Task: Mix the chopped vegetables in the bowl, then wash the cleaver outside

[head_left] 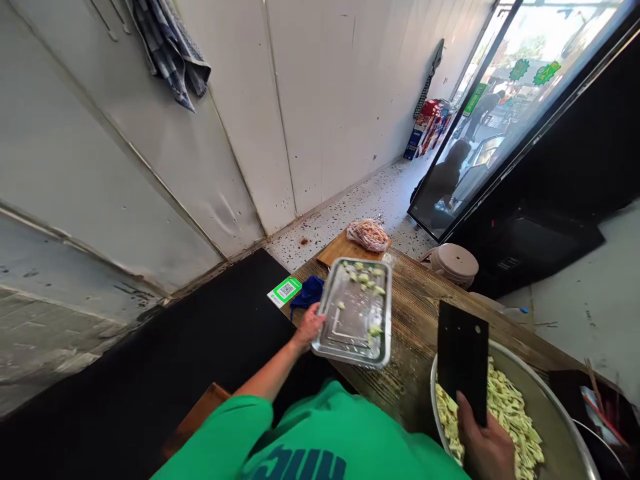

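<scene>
My left hand (309, 327) grips the left edge of a shallow rectangular metal tray (345, 333), tilted above the wooden table. A few pale-green vegetable pieces (367, 283) cling to the tray, mostly toward its far end. In my right hand (485, 440) is a dark, broad-bladed cleaver (463, 357), its blade pointing up and away from me. The cleaver is over a large metal bowl (555, 407) at the right, heaped with chopped pale yellow-green vegetable (513, 407); I cannot tell which kind.
A bag of pinkish food (369, 235) lies on a wooden board (334, 249) at the table's (413, 293) far end. Left of the tray are a blue cloth (309, 293) and a QR-code card (286, 290). A lidded bucket (454, 263) stands beyond the table, near a glass door (465, 153).
</scene>
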A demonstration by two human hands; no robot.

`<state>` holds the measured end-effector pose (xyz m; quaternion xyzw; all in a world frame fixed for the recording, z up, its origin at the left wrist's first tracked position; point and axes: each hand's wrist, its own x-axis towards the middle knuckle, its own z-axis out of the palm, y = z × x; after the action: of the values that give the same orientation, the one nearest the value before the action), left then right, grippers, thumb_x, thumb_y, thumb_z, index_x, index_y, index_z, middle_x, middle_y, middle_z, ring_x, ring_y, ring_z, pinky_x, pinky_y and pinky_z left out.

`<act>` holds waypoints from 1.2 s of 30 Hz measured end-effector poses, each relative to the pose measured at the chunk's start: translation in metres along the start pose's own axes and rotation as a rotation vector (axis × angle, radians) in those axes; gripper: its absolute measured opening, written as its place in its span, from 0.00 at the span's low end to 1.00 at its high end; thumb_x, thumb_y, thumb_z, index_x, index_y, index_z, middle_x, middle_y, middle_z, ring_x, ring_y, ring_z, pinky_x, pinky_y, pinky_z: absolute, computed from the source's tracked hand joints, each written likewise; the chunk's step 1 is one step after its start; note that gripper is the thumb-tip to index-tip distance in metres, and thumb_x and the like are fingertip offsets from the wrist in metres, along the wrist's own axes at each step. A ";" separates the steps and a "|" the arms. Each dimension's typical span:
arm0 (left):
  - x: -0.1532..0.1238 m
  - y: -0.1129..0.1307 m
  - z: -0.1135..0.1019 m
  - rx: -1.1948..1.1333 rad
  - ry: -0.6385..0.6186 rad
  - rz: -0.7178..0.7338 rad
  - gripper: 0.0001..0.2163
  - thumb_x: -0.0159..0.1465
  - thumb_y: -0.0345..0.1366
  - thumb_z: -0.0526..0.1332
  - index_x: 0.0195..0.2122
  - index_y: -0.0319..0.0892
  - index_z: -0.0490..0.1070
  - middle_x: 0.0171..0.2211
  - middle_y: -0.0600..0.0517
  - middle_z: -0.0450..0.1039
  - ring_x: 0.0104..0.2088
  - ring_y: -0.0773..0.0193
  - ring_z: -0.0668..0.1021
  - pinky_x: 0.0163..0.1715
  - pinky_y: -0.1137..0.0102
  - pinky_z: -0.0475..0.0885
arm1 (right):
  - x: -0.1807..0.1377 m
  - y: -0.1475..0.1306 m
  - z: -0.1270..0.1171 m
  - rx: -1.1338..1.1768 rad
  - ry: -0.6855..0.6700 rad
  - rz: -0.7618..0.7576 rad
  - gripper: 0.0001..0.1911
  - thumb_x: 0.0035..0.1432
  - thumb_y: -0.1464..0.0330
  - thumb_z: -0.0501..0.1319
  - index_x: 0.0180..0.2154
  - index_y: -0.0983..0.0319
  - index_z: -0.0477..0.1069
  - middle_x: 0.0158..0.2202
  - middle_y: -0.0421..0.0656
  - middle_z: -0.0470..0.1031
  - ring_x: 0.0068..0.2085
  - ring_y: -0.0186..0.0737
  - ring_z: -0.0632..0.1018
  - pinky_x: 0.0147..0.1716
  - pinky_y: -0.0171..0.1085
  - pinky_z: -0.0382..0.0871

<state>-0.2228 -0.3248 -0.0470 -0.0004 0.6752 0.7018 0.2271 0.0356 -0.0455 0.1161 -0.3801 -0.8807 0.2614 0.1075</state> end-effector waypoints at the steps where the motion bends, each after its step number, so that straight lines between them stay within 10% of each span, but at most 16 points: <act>1: -0.010 0.008 -0.019 -0.096 0.060 0.022 0.22 0.56 0.40 0.57 0.51 0.38 0.61 0.40 0.47 0.74 0.37 0.62 0.77 0.40 0.67 0.73 | 0.006 -0.005 0.004 0.029 -0.027 0.039 0.27 0.53 0.43 0.54 0.25 0.59 0.73 0.18 0.44 0.71 0.22 0.44 0.75 0.19 0.37 0.68; 10: -0.093 0.068 -0.168 -0.165 0.745 0.015 0.25 0.46 0.40 0.65 0.46 0.42 0.63 0.20 0.61 0.65 0.19 0.68 0.71 0.21 0.75 0.67 | 0.050 -0.032 0.063 0.121 -0.285 0.121 0.34 0.50 0.41 0.52 0.37 0.63 0.76 0.12 0.40 0.62 0.17 0.43 0.68 0.17 0.38 0.59; 16: -0.078 0.059 -0.256 -0.185 0.995 0.040 0.25 0.46 0.38 0.63 0.47 0.40 0.65 0.19 0.61 0.64 0.17 0.71 0.67 0.19 0.77 0.64 | 0.050 -0.081 0.128 -0.042 -0.361 0.113 0.40 0.46 0.42 0.50 0.53 0.58 0.72 0.24 0.42 0.74 0.27 0.47 0.76 0.23 0.37 0.63; 27: 0.040 0.043 -0.429 0.250 0.810 -0.009 0.27 0.56 0.46 0.59 0.54 0.37 0.64 0.32 0.50 0.75 0.27 0.62 0.75 0.28 0.69 0.71 | 0.057 -0.248 0.275 -0.057 -0.237 -0.059 0.39 0.48 0.42 0.52 0.49 0.63 0.75 0.30 0.47 0.77 0.26 0.43 0.76 0.22 0.35 0.64; 36: 0.115 -0.018 -0.489 0.631 0.400 -0.159 0.23 0.61 0.38 0.53 0.56 0.33 0.62 0.45 0.41 0.75 0.44 0.56 0.77 0.47 0.64 0.70 | 0.038 -0.307 0.306 -0.022 -0.307 0.058 0.38 0.47 0.45 0.55 0.49 0.66 0.75 0.32 0.47 0.78 0.33 0.44 0.79 0.26 0.33 0.69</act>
<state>-0.4697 -0.7523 -0.1425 -0.1196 0.8870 0.4255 0.1337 -0.2975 -0.3105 0.0253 -0.3618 -0.8783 0.3100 -0.0403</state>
